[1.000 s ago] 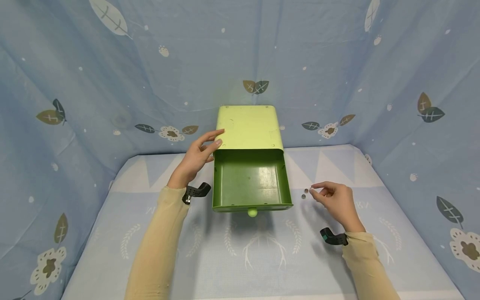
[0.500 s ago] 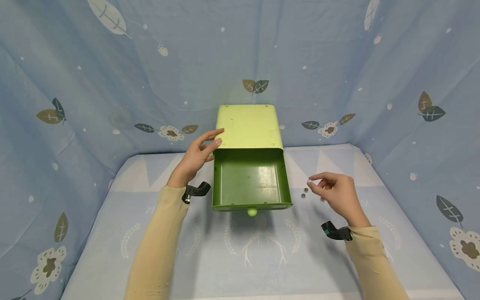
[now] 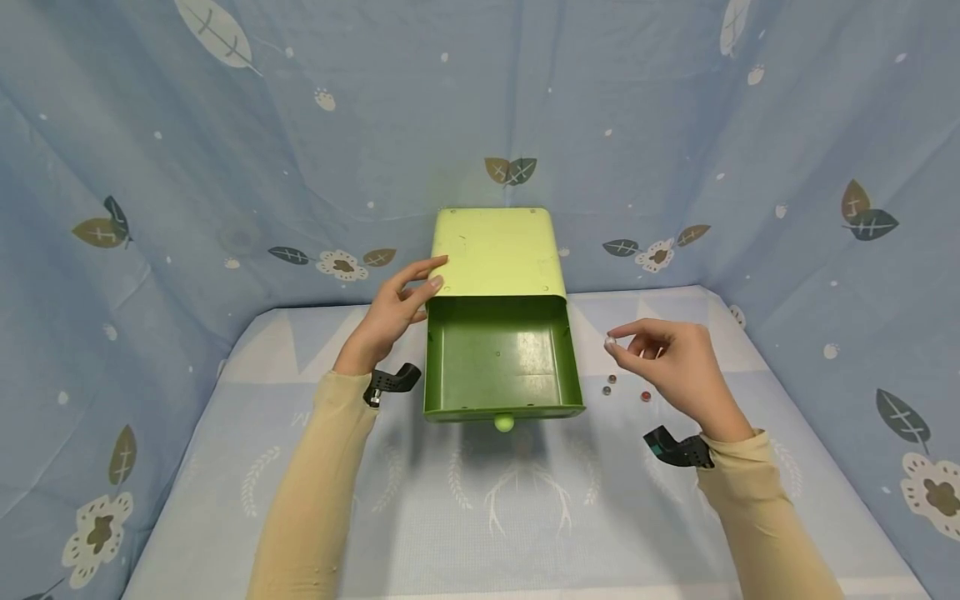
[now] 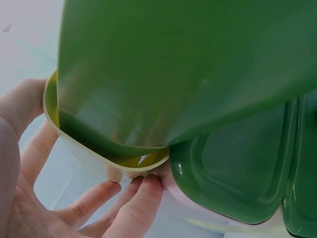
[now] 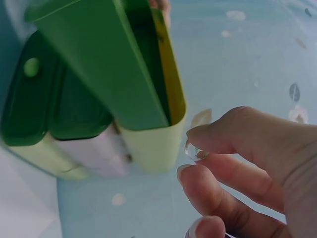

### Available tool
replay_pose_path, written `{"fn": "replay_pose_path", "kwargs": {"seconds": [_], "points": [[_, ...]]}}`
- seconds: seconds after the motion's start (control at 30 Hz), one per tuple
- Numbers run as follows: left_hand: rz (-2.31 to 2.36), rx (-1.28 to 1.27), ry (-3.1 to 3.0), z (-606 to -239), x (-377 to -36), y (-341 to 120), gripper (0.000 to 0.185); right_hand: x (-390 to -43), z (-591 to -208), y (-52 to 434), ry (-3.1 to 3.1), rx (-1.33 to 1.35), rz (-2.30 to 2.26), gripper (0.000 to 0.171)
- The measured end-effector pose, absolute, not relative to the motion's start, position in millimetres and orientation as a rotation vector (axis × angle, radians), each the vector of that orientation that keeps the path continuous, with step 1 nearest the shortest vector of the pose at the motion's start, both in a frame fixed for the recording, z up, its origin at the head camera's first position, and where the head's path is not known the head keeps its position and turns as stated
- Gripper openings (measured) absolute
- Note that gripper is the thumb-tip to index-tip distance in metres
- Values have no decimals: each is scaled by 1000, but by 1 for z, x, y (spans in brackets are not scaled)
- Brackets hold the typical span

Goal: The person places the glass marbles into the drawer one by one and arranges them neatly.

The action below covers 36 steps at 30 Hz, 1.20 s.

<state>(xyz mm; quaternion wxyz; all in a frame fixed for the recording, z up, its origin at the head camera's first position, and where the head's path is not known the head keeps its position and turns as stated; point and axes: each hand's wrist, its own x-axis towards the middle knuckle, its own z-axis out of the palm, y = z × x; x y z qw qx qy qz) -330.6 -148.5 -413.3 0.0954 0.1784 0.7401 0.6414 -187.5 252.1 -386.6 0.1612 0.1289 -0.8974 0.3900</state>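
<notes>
- Beige-sleeved arms come in from the bottom of the head view, each with a black wrist mount.
- Right hand (image 3: 675, 367) is raised off the table just right of the drawer, pinching a tiny clear glass bead (image 5: 194, 150) between thumb and forefinger tip.
- Two more small round beads (image 3: 627, 388), one dark and one reddish, sit on the pale blue patterned tablecloth (image 3: 525, 517) right below that hand.
- Dark green plastic drawer (image 3: 501, 358) is pulled out, round knob facing the person.
- Left hand (image 3: 390, 317) rests relaxed, fingers straight against the left side of the light green plastic drawer box (image 3: 497, 252). Not gripping it.
</notes>
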Motion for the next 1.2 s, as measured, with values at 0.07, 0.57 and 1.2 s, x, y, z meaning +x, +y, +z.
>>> {"fn": "replay_pose_path", "kwargs": {"seconds": [0.07,0.57,1.2], "points": [[1901,529,2193,-414,-331,-148,50,-189,-382,250,-2557,386,1095,10],[1896,508,2202,-412,-322,-145,50,-198,-352,230,-2560,565,1060,11],[1903,504,2206,-412,-319,-143,51,-222,-328,195,-2594,841,1073,13]]}}
